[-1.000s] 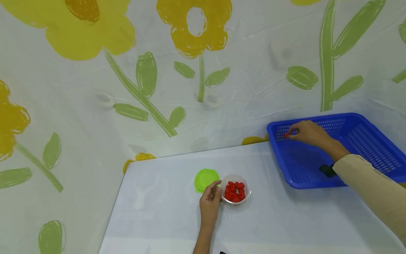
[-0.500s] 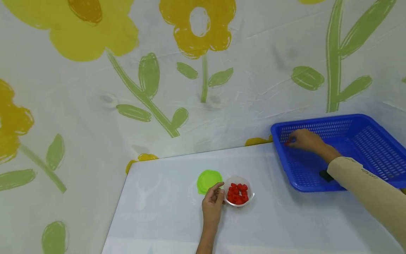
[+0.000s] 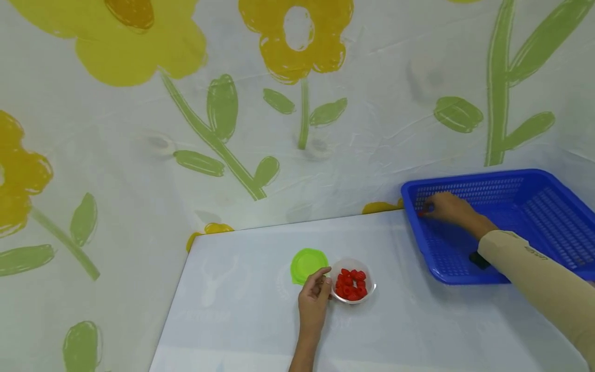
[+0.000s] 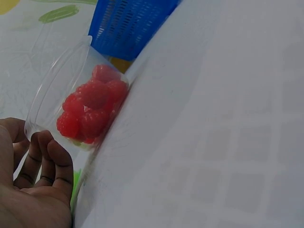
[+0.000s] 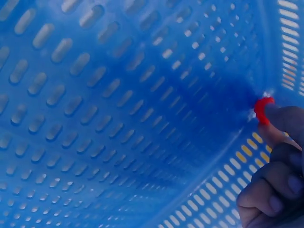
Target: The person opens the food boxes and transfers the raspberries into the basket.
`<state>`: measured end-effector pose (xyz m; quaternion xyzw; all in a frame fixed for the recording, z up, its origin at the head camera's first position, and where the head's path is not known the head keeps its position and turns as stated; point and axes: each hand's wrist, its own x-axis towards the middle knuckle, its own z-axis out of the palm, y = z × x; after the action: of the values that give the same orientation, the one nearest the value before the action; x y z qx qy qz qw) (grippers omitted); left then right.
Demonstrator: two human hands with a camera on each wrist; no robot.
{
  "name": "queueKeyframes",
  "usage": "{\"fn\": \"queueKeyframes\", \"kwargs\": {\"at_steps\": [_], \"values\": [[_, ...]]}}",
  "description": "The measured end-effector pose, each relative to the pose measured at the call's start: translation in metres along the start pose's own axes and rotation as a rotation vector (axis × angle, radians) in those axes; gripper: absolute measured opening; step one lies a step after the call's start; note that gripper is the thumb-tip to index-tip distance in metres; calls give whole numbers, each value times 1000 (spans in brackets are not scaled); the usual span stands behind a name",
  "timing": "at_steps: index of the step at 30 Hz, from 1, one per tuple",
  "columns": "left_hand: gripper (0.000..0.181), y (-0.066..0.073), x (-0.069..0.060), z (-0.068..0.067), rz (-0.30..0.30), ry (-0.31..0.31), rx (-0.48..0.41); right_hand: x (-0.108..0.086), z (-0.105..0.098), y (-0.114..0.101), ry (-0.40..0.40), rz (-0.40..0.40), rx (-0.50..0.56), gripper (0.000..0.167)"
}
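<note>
White table (image 3: 241, 336) (lettering (image 3: 204, 314) illegible): right hand (image 3: 448, 208) pinches raspberry (image 5: 263, 109); relaxed left hand (image 3: 314, 304) touches cup (image 4: 54, 92).

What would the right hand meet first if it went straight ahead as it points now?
Probably the left wall of the blue basket, with the red berry pinched in the right hand touching first. The remaining gap is unclear.

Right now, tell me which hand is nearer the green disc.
Left. The left hand is right beside the green disc, at its lower right in the head view; the right hand is well off to the right, inside the blue basket.
</note>
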<state>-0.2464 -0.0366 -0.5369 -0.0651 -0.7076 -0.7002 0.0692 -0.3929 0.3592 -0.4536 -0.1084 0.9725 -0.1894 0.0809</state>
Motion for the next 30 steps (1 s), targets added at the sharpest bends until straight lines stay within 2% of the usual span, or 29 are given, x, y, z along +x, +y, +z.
{"fn": "queueKeyframes", "kwargs": {"at_steps": [8, 12, 15, 18, 22, 26, 30], "values": [[25, -2, -1, 3, 1, -8, 17, -2, 1, 2, -17, 29, -23, 30], [25, -1, 1, 1, 0, -8, 4, -6, -10, -8, -3, -10, -40, 36], [25, 0, 2, 0, 3, -7, -2, -11, -24, -21, 19, -44, -47, 31], [26, 0, 2, 0, -5, -8, -5, -18, -37, -37, 33, -51, -37, 23], [26, -1, 1, 0, -16, -8, -22, -30, -50, -61, 49, -51, 1, 22], [26, -1, 1, 0, -33, 1, -38, -45, -54, -85, 65, -76, 26, 25], [26, 9, 2, 2, -31, 4, -40, -56, -49, -111, 89, -137, 30, 25]]}}
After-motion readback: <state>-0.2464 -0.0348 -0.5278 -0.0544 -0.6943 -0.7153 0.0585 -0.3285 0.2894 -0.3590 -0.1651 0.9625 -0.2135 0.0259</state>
